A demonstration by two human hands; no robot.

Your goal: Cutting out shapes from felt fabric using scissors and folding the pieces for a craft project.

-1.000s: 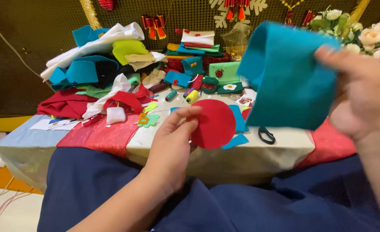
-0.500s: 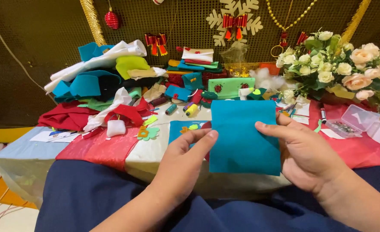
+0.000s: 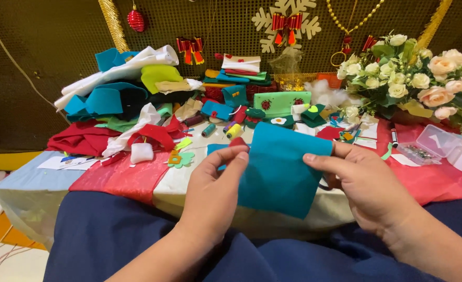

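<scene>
Even, soft indoor light; sharp picture.
Light falls from above and in front, bright on the felt sheet (image 3: 280, 169) and the roses (image 3: 424, 73), with only faint shadows under the hands. The mesh wall (image 3: 43, 62) behind stays dim. Slight glare on the clear plastic box (image 3: 432, 146). Straight lines bow a little near the edges; the nearest forearms are slightly soft.

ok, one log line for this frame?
left hand: pinches teal felt left edge | right hand: pinches right edge | felt: held flat above table | behind: felt pile, flowers
</scene>
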